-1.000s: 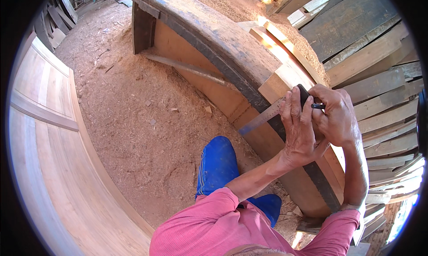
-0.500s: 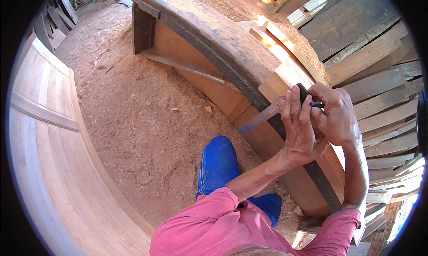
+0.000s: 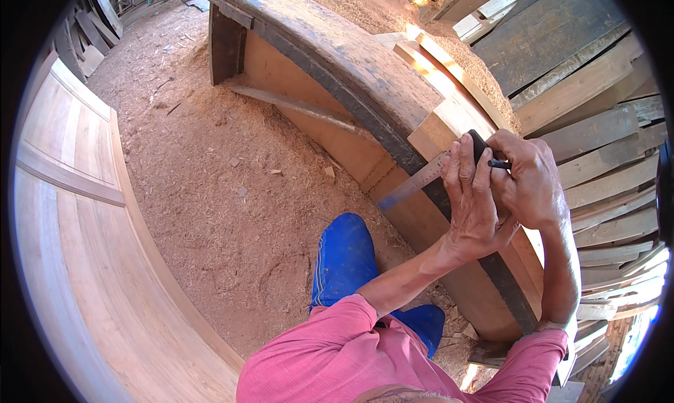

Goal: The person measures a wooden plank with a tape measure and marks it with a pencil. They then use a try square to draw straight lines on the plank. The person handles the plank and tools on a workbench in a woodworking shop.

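My left hand (image 3: 469, 203) holds a try square (image 3: 413, 185) down against a pale wooden board (image 3: 437, 128) on the workbench. The square's metal blade sticks out past the bench's front edge, and its black stock shows beyond my left fingertips. Close beside it, the fingers of my right hand (image 3: 532, 182) are closed round a dark pencil (image 3: 499, 164), whose short end points toward my left hand. The pencil's tip and part of the board are hidden beneath my hands.
The worn workbench (image 3: 337, 55) runs from far left to near right. More wooden strips (image 3: 467, 87) lie on it beside sawdust. Planks (image 3: 554, 38) are stacked to the right. A panelled wooden door (image 3: 84, 248) stands at the left; shavings cover the floor (image 3: 210, 213).
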{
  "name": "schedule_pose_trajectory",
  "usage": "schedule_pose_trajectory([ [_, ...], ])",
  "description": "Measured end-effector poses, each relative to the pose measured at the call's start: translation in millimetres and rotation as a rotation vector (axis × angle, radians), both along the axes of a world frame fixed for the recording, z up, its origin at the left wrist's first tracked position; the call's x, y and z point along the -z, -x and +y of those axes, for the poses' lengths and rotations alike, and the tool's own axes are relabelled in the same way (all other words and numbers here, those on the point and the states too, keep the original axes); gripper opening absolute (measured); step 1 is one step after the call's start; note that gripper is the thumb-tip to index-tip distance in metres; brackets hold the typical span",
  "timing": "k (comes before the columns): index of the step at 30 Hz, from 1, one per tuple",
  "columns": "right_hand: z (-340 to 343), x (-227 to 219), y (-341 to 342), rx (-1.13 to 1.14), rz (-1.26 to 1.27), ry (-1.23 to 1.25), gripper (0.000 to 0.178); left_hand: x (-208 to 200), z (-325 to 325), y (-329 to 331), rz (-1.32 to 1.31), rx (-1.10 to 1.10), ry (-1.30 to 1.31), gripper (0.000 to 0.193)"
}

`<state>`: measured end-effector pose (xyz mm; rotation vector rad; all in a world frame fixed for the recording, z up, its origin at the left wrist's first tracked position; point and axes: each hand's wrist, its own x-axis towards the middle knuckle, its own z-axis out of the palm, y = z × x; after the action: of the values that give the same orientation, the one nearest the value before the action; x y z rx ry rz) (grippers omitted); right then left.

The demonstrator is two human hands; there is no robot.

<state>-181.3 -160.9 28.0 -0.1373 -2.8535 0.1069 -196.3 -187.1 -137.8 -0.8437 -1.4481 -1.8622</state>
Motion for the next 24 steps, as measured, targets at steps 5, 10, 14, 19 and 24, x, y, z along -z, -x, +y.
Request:
schedule_pose_trajectory([
  [5, -0.4, -0.3, 0.1, -0.005, 0.003, -0.035, 0.013, -0.1, 0.7, 0.2, -0.007, 0.006, -0.009, 0.106],
  [10, 0.1, -0.4, -0.1, -0.005, -0.002, -0.03, 0.014, 0.6, 0.8, -0.4, -0.008, 0.004, 0.011, 0.108],
  [14, -1.0, 0.0, 0.1, -0.012, 0.006, -0.024, 0.014, 0.5, 1.4, 0.4, -0.005, -0.001, 0.013, 0.109],
  [19, -0.1, 1.4, -0.2, -0.025, 0.027, -0.042, 0.014, 1.0, 1.1, -0.9, -0.012, 0.006, 0.011, 0.11],
  [24, 5.1, -0.6, -2.0, -0.019, -0.03, -0.036, 0.013, 2.4, 2.9, -0.1, -0.011, -0.005, 0.016, 0.11],
])
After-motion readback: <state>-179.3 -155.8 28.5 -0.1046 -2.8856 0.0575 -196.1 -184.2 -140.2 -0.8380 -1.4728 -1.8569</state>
